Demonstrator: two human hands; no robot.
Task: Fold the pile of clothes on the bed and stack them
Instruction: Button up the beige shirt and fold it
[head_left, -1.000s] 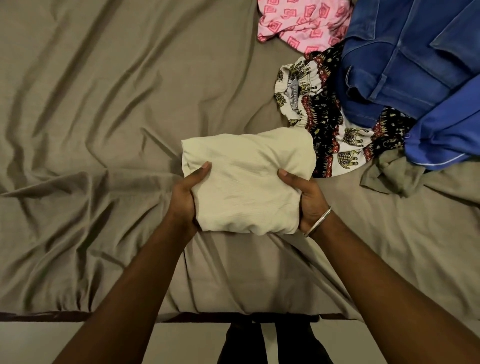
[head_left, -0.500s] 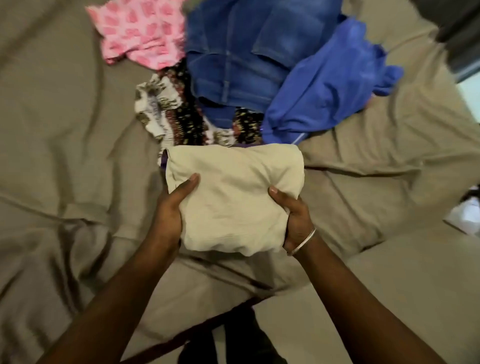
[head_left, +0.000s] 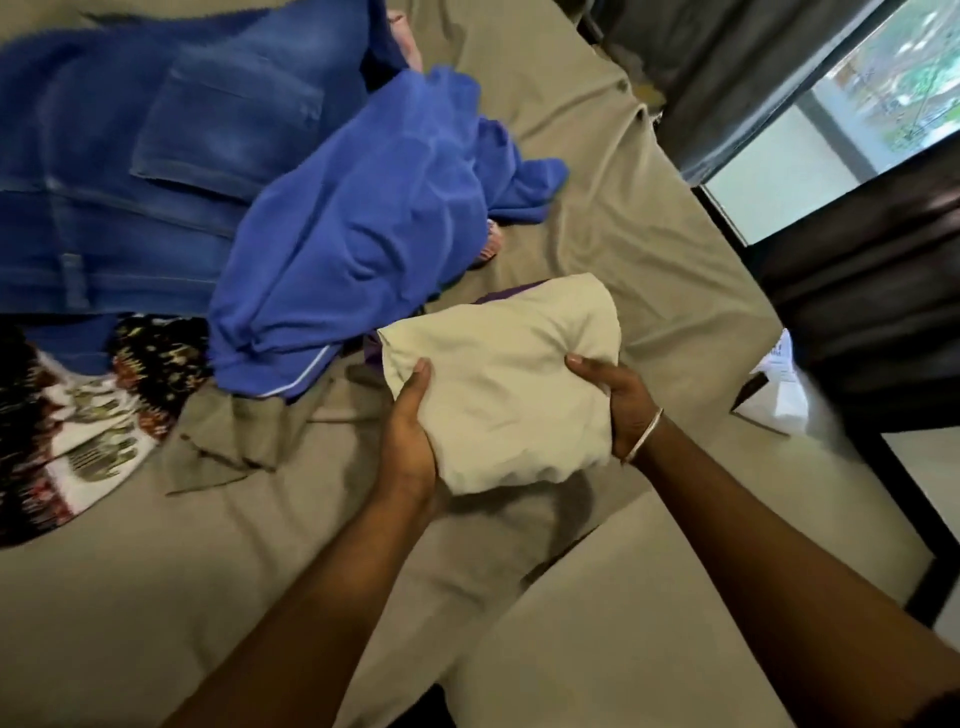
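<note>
— Where is the folded cream cloth bundle (head_left: 501, 384)?

— It is up in both hands, over the tan bed sheet (head_left: 649, 249), near the right side of the bed.

— How do the hands hold it?

— The left hand (head_left: 410, 441) grips its left edge. The thumb lies on top and the other fingers are tucked under it. The right hand (head_left: 621, 402) grips the right edge the same way, thumb on top and fingers curled under. A thin silver bangle (head_left: 644, 436) sits on the right wrist.

— What is under the bundle?

— A bit of purple cloth (head_left: 498, 300) peeks out at its far edge. I cannot tell what it is.

— What is beside it?

— Just to the left is a bright blue soft garment (head_left: 358, 244), all crumpled. It lies partly on a pair of blue denim jeans (head_left: 130, 171). Lower left is a patterned cloth in black, red and white (head_left: 78, 431). A crumpled tan-green cloth (head_left: 228, 441) lies between that and the left hand.

— And far away?

— A dark grey curtain (head_left: 727, 67) hangs by a window (head_left: 883, 88) at the top right. Some white paper (head_left: 779, 389) lies off the bed's right edge.
</note>
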